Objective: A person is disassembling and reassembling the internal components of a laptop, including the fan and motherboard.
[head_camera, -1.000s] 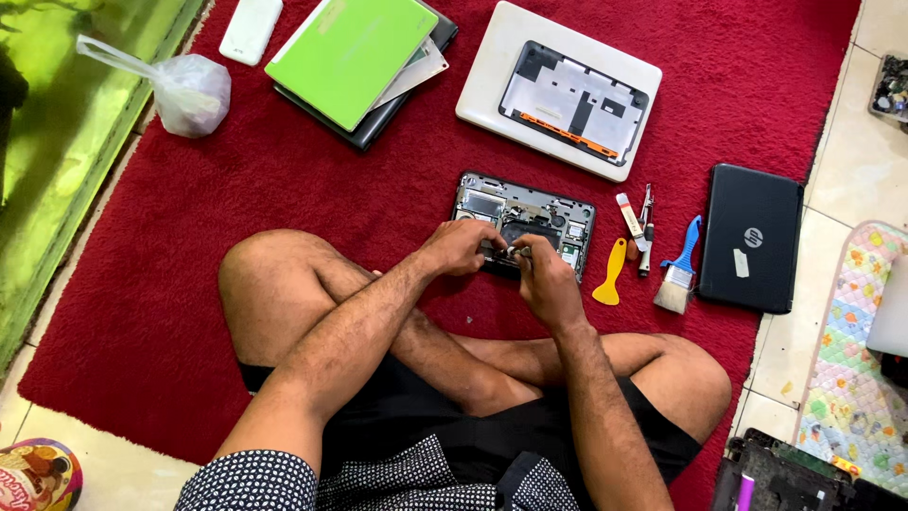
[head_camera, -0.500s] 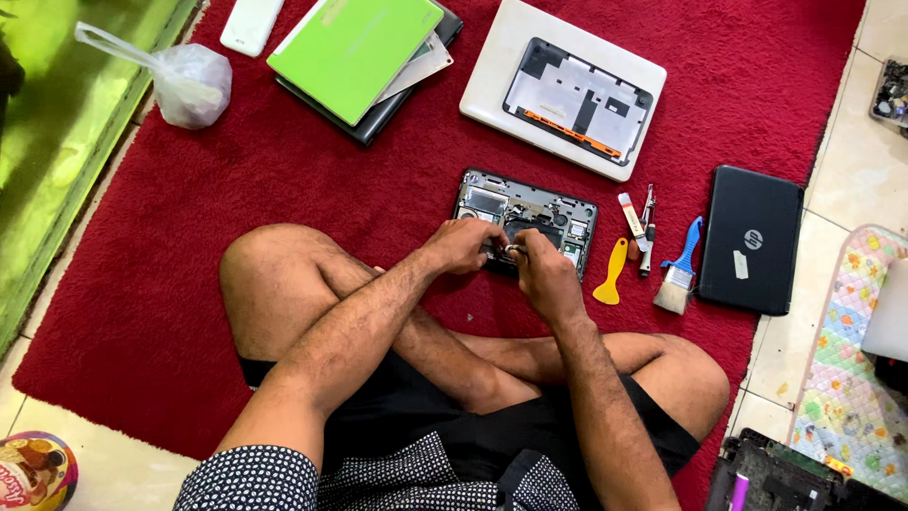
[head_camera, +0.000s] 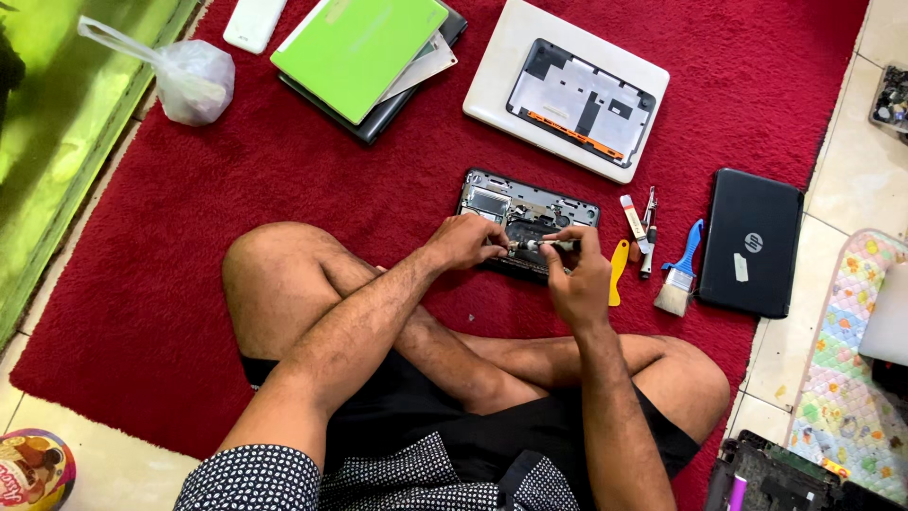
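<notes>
The near edge of the opened laptop base (head_camera: 527,213) is hidden beneath the left hand (head_camera: 465,241) and right hand (head_camera: 579,282); the small tool (head_camera: 549,245) between them is too small to identify.

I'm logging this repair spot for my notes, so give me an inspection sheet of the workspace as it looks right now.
Surface: red carpet on a tiled floor.
Job's things: opened laptop base in front of the crossed legs; small tool held over it.
Clutter: yellow pry tool, brush, closed black laptop, white laptop shell, green laptop on a stack, tied plastic bag.
Grippers: left hand rests on the base's near edge; right hand pinches the small tool.
Cables: nothing seen.
Surroundings: green mat at left, patterned mat at right.
</notes>
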